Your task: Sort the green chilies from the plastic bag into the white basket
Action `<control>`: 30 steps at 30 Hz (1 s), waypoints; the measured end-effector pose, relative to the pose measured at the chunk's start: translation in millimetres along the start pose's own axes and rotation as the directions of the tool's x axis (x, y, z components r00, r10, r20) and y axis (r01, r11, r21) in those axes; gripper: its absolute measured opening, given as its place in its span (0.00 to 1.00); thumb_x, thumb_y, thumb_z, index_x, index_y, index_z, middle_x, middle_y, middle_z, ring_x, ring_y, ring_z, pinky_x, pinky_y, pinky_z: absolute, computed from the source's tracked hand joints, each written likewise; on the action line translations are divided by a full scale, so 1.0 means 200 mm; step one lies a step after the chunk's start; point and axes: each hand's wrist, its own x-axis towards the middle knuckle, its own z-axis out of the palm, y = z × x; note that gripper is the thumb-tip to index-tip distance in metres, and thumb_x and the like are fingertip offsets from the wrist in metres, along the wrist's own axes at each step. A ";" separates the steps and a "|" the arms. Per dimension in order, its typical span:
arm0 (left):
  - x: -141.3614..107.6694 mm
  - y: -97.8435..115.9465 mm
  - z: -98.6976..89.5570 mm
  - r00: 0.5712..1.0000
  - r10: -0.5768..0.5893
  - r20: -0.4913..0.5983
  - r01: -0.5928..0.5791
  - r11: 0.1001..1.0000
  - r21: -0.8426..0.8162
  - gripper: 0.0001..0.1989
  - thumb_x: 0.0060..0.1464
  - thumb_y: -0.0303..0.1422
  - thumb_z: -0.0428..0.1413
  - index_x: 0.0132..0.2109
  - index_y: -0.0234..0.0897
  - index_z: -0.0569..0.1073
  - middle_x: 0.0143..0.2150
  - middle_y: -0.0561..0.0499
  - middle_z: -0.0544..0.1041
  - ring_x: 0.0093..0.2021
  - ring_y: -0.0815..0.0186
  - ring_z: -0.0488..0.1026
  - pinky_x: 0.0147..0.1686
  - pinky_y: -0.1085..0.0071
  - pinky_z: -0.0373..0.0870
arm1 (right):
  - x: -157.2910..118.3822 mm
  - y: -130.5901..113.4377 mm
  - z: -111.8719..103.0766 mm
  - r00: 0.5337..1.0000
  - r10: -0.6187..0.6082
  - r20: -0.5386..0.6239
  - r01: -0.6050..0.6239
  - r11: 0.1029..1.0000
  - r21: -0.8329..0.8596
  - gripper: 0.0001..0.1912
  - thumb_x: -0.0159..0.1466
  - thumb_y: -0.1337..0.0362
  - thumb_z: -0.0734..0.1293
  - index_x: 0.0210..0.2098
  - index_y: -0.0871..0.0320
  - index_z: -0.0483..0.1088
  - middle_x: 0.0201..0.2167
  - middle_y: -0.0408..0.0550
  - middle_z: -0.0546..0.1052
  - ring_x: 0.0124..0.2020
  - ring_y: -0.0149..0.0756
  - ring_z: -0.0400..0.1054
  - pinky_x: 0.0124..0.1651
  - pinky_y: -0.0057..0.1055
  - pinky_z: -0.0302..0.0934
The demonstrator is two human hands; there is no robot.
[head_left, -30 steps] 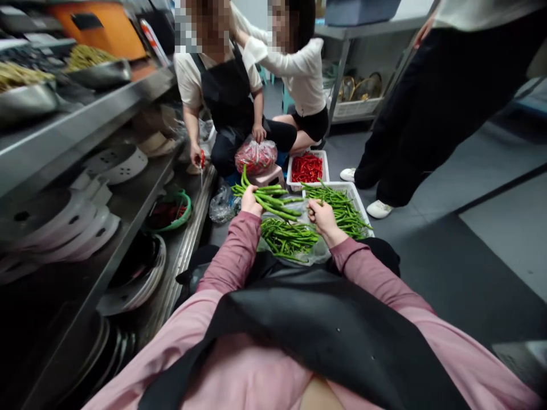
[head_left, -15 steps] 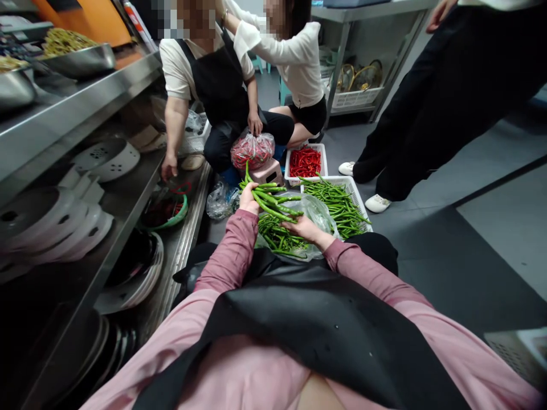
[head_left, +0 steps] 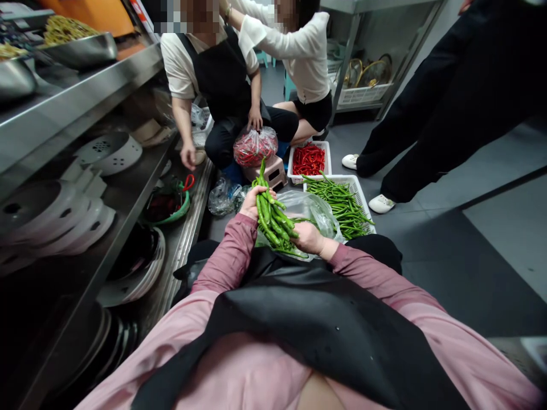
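My left hand [head_left: 253, 201] is wrapped around a bunch of long green chili peppers [head_left: 273, 219] and holds them slanting over my lap. At the lower right end of the bunch, my right hand [head_left: 310, 237] is closed, its fingers curled at the pepper tips. A clear plastic bag [head_left: 327, 213] lies open under and beside my hands, with more green peppers partly hidden in it. Just beyond stands a white basket [head_left: 363, 196] heaped with green chili peppers.
Red chilies fill a smaller white basket [head_left: 330, 161]. Opposite me, a person [head_left: 217, 74] steadies a bag of red chilies [head_left: 255, 147] on a low stool [head_left: 276, 171]. Another person [head_left: 305, 57] crouches behind. Someone stands at right. A metal shelf [head_left: 128, 68] runs along my left.
The pepper bunch has turned from fanned out sideways to pointing more toward me, gathered tighter. My right hand has curled closed at its end. The person opposite has raised a hand from the green bowl.
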 end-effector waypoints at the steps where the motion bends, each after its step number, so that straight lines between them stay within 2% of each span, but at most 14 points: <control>1: 0.00 0.01 -0.01 0.999 -0.030 0.016 0.031 0.999 -0.011 0.02 0.45 0.24 0.50 0.30 0.33 0.66 0.22 0.52 0.67 0.20 0.70 0.66 0.29 0.68 0.71 | 0.01 -0.01 0.01 0.998 -0.045 0.051 0.043 0.999 0.024 0.20 0.68 0.61 0.53 0.29 0.61 0.70 0.26 0.51 0.72 0.28 0.32 0.64 0.32 0.29 0.56; 3: -0.01 0.03 -0.04 0.998 -0.047 0.036 0.048 0.999 -0.011 0.03 0.45 0.25 0.49 0.31 0.33 0.66 0.23 0.53 0.67 0.20 0.71 0.66 0.29 0.68 0.71 | 0.02 -0.02 0.03 0.984 -0.031 0.176 0.019 0.997 0.074 0.18 0.68 0.61 0.54 0.31 0.61 0.71 0.28 0.52 0.73 0.30 0.34 0.66 0.33 0.30 0.57; 5: -0.02 0.04 -0.07 0.999 0.021 0.039 -0.022 0.999 0.026 0.04 0.44 0.26 0.50 0.31 0.34 0.66 0.23 0.53 0.67 0.21 0.71 0.67 0.31 0.67 0.71 | 0.02 0.00 0.07 0.945 0.144 0.292 -0.177 0.980 0.090 0.14 0.67 0.63 0.57 0.36 0.62 0.72 0.33 0.54 0.74 0.34 0.35 0.68 0.35 0.30 0.59; 7: -0.03 0.05 -0.09 0.989 0.145 0.041 -0.148 0.985 0.091 0.05 0.43 0.26 0.52 0.32 0.34 0.67 0.23 0.54 0.68 0.22 0.70 0.68 0.32 0.68 0.71 | 0.01 0.05 0.13 0.848 0.349 0.400 -0.417 0.904 0.095 0.11 0.63 0.67 0.62 0.43 0.63 0.71 0.40 0.57 0.74 0.39 0.37 0.69 0.40 0.30 0.61; 9: -0.05 0.05 -0.10 0.962 0.267 0.051 -0.272 0.946 0.177 0.07 0.40 0.26 0.54 0.32 0.34 0.68 0.23 0.54 0.69 0.23 0.70 0.70 0.33 0.68 0.71 | -0.01 0.10 0.18 0.735 0.431 0.524 -0.566 0.815 0.122 0.23 0.55 0.66 0.70 0.50 0.61 0.69 0.51 0.59 0.70 0.48 0.42 0.68 0.48 0.34 0.62; 11: -0.07 0.04 -0.10 0.936 0.342 0.078 -0.351 0.901 0.255 0.10 0.38 0.26 0.56 0.33 0.33 0.69 0.24 0.54 0.70 0.25 0.69 0.71 0.33 0.69 0.70 | -0.01 0.14 0.20 0.671 0.433 0.602 -0.640 0.748 0.175 0.38 0.45 0.66 0.75 0.55 0.57 0.66 0.59 0.60 0.63 0.57 0.50 0.61 0.55 0.41 0.58; 13: -0.09 0.02 -0.09 0.918 0.376 0.123 -0.395 0.866 0.305 0.13 0.36 0.27 0.58 0.34 0.33 0.69 0.24 0.53 0.71 0.25 0.68 0.71 0.32 0.69 0.70 | -0.01 0.17 0.18 0.684 0.469 0.558 -0.691 0.663 0.289 0.38 0.45 0.66 0.75 0.56 0.55 0.66 0.61 0.58 0.62 0.60 0.52 0.57 0.59 0.46 0.54; 15: -0.10 0.00 -0.08 0.903 0.393 0.171 -0.429 0.834 0.347 0.14 0.35 0.28 0.60 0.35 0.32 0.70 0.25 0.53 0.72 0.25 0.68 0.71 0.29 0.70 0.68 | 0.02 0.19 0.12 0.697 0.584 0.417 -0.715 0.514 0.475 0.24 0.55 0.63 0.68 0.52 0.58 0.70 0.55 0.57 0.70 0.57 0.46 0.63 0.60 0.44 0.53; 17: -0.09 -0.05 -0.07 0.891 0.413 0.189 -0.454 0.793 0.406 0.14 0.35 0.29 0.61 0.33 0.32 0.71 0.25 0.52 0.72 0.24 0.68 0.70 0.27 0.71 0.66 | 0.07 0.20 0.03 0.685 0.672 0.283 -0.633 0.357 0.687 0.21 0.61 0.60 0.62 0.52 0.59 0.69 0.51 0.55 0.73 0.53 0.41 0.66 0.60 0.42 0.55; 18: -0.08 -0.08 -0.05 0.887 0.424 0.182 -0.459 0.772 0.440 0.13 0.35 0.30 0.61 0.32 0.32 0.71 0.25 0.52 0.72 0.24 0.69 0.69 0.26 0.72 0.66 | 0.10 0.20 -0.01 0.696 0.676 0.244 -0.562 0.300 0.770 0.23 0.61 0.58 0.62 0.55 0.58 0.67 0.53 0.54 0.71 0.54 0.40 0.66 0.60 0.41 0.55; 21: -0.05 -0.20 0.02 0.857 0.507 0.094 -0.474 0.704 0.528 0.10 0.36 0.29 0.61 0.30 0.32 0.72 0.25 0.52 0.73 0.25 0.68 0.69 0.29 0.71 0.66 | 0.18 0.17 -0.08 0.809 0.552 0.204 -0.372 0.210 0.904 0.45 0.50 0.58 0.73 0.63 0.55 0.54 0.61 0.53 0.62 0.61 0.42 0.58 0.63 0.40 0.51; 23: -0.03 -0.29 0.08 0.812 0.583 0.023 -0.481 0.646 0.593 0.10 0.37 0.28 0.61 0.31 0.32 0.72 0.28 0.51 0.75 0.29 0.66 0.71 0.33 0.70 0.67 | 0.21 0.13 -0.08 0.832 0.512 0.213 -0.334 0.155 0.930 0.52 0.43 0.60 0.77 0.63 0.57 0.53 0.61 0.54 0.62 0.61 0.45 0.57 0.63 0.41 0.51; 26: -0.03 -0.39 0.14 0.770 0.638 -0.003 -0.466 0.566 0.680 0.12 0.39 0.28 0.61 0.35 0.33 0.72 0.34 0.49 0.76 0.35 0.64 0.72 0.39 0.68 0.67 | 0.19 0.08 -0.04 0.774 0.572 0.271 -0.333 0.004 0.943 0.49 0.41 0.59 0.77 0.59 0.60 0.59 0.53 0.55 0.69 0.54 0.46 0.63 0.57 0.43 0.59; 30: -0.03 -0.45 0.16 0.852 0.508 0.123 -0.438 0.566 0.698 0.15 0.42 0.32 0.63 0.40 0.35 0.72 0.40 0.47 0.75 0.42 0.60 0.71 0.44 0.66 0.66 | 0.10 0.04 -0.01 0.690 0.605 0.397 -0.345 -0.206 0.915 0.34 0.43 0.58 0.76 0.48 0.61 0.68 0.39 0.51 0.76 0.42 0.43 0.70 0.48 0.41 0.66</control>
